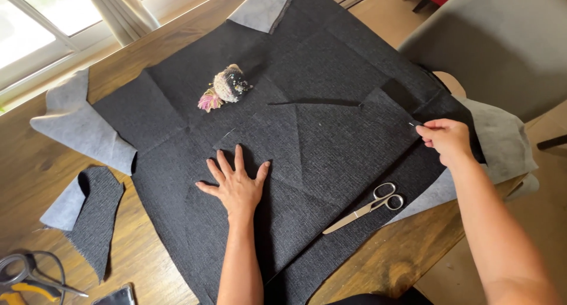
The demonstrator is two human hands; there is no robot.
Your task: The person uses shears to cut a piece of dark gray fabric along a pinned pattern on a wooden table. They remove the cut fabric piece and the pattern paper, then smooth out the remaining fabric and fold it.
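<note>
On the wooden table [147,246] we have a large square of black ribbed fabric [331,74] with a pale grey backing turned up at its corners. Our left hand [236,184] lies flat on a smaller dark piece near the middle, fingers spread, gripping nothing. Our right hand [446,138] is at the right edge of the cloth, thumb and forefinger pinched on a thin pin [411,125] at a folded seam. Steel scissors [367,206] lie closed on the fabric between our two arms, near the table's edge. At the far left of the cloth sits a round, beaded pincushion [227,86] with a pink tassel. A curved offcut [88,213] lies apart at left on bare wood. A grey chair [502,39] stands at far right.
</note>
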